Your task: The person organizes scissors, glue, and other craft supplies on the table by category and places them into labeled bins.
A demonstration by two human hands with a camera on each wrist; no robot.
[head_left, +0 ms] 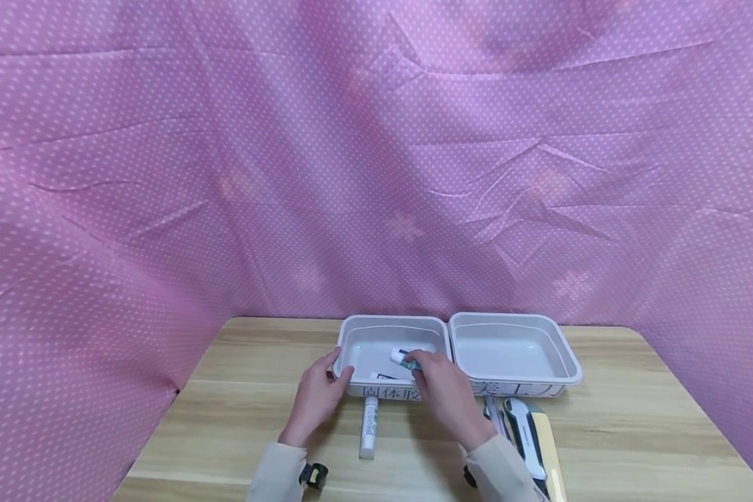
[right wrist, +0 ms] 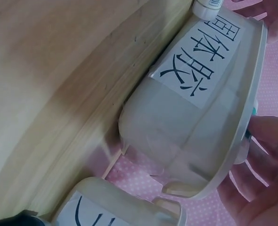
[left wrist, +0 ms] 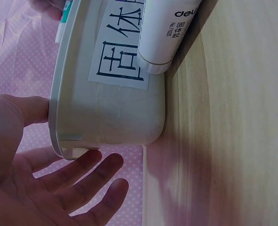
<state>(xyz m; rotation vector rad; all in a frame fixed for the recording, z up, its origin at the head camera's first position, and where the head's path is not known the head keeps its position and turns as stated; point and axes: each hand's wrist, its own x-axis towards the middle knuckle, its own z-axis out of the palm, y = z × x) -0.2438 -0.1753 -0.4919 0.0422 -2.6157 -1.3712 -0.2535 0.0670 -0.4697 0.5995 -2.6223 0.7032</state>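
My left hand [head_left: 316,397] holds the front left corner of a white plastic bin [head_left: 364,352], thumb on the rim and fingers spread around the outside in the left wrist view. Over this bin, my right hand [head_left: 445,394] pinches a glue stick [head_left: 399,356] with a white end and a green label. Another glue stick [head_left: 384,376] lies inside near the front wall, partly hidden by it. On the table before the bin, a white glue stick [head_left: 368,427] points lengthwise toward me, one end close to the paper label [left wrist: 118,47] with large black characters.
A second white bin [head_left: 508,352] stands to the right, with its own label. In front of it lie several utility knives, among them a white and dark one [head_left: 523,436] and a yellow one [head_left: 549,453]. Pink dotted cloth [head_left: 376,209] hangs behind the wooden table [head_left: 245,390].
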